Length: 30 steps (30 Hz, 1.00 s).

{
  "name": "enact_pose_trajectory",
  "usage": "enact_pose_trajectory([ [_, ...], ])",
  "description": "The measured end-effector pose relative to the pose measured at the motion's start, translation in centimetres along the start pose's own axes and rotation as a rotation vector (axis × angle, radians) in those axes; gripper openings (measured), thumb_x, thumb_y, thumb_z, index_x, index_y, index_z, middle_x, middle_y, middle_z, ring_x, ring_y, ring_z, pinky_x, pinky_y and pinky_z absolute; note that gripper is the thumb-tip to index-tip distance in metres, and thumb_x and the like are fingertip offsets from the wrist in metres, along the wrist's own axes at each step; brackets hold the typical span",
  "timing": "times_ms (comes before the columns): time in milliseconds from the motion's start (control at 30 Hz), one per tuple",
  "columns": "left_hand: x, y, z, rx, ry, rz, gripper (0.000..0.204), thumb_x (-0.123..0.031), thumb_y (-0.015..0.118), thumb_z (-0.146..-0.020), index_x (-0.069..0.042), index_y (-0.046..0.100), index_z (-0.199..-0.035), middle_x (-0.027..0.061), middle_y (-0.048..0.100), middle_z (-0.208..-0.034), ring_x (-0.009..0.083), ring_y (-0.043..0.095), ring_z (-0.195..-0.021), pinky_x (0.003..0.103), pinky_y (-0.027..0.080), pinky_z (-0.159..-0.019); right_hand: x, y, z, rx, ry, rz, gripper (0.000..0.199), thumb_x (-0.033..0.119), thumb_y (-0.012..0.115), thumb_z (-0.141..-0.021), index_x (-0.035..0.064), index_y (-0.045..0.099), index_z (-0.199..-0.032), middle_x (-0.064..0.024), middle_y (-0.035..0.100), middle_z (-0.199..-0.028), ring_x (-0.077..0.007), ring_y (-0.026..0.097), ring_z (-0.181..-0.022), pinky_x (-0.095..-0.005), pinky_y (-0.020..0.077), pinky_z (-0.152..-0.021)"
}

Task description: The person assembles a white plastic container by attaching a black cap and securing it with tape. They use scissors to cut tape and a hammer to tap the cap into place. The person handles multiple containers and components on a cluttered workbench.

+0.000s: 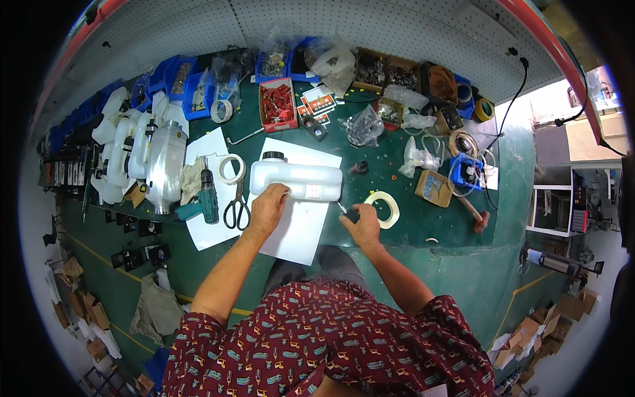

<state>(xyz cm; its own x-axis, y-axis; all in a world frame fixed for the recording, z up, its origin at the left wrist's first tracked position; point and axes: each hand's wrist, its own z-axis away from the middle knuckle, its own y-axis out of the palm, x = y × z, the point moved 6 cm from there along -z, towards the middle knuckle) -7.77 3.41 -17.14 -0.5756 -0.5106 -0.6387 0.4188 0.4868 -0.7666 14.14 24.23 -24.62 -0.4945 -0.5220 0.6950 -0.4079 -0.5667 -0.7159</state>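
1. The green bench (423, 218) carries everything here; from where I stand, the work sits by the middle of its near edge.

2. Toward the bench's left end stands a crowd of white bottles (122, 142). I can't tell from here whether those are finished or waiting.

3. A white sheet of paper (291, 231) lies under the job, one corner reaching the near edge.

4. On that sheet, the white bottle (296, 180) being worked on lies lengthwise along the bench, a pale label on its near side toward the right.

5. The left hand (268, 208) has its fingers curled against the bottle's near side; I can't tell whether that grip pinches it or merely steadies it.

6. The right hand (364, 228) has a closed grip around a handle, just beside a tape roll (382, 210).

7. That handle belongs to a dark hand tool (351, 214), its thin shaft aimed at the bottle's near right corner. Whether the tip touches is too small to see, so I'd judge this step unfinished.

8. The black cap (273, 157) is already on; the label too.
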Motion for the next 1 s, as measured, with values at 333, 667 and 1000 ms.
enact_pose_trajectory([
  [333,0.8,0.2,-0.4,-0.003,-0.056,0.178,0.016,-0.003,0.071,-0.096,-0.002,0.069,-0.112,0.019,0.072,-0.107,0.038,0.072,-0.091,0.041,0.058,-0.08,-4.1,1.6,-12.6,-0.157,0.035,-0.226,0.062,0.014,0.085,-0.081,0.0046,0.062,-0.137,-0.0207,0.066,-0.118,-0.0371,0.065,-0.108,-0.0435,0.0513,-0.098],
  [667,1.6,0.1,0.3,-0.058,-0.047,0.239,0.015,-0.009,0.068,-0.1,0.0,0.069,-0.112,0.0202,0.071,-0.105,0.0379,0.071,-0.091,0.04,0.057,-0.081,9.8,-2.7,-5.0,0.066,-0.406,-0.131,0.042,0.013,0.083,-0.079,0.0051,0.071,-0.119,-0.0137,0.067,-0.101,-0.0359,0.061,-0.097,-0.0456,0.0517,-0.091],
  [1000,1.9,0.5,0.2,-0.06,-0.037,0.243,0.016,-0.009,0.068,-0.099,0.001,0.07,-0.111,0.02,0.072,-0.104,0.0376,0.071,-0.09,0.04,0.056,-0.08,13.3,0.1,-4.1,0.21,-0.315,0.034,0.044,0.018,0.082,-0.082,0.0104,0.074,-0.124,-0.012,0.06,-0.102,-0.0335,0.059,-0.102,-0.0444,0.0532,-0.085],
])
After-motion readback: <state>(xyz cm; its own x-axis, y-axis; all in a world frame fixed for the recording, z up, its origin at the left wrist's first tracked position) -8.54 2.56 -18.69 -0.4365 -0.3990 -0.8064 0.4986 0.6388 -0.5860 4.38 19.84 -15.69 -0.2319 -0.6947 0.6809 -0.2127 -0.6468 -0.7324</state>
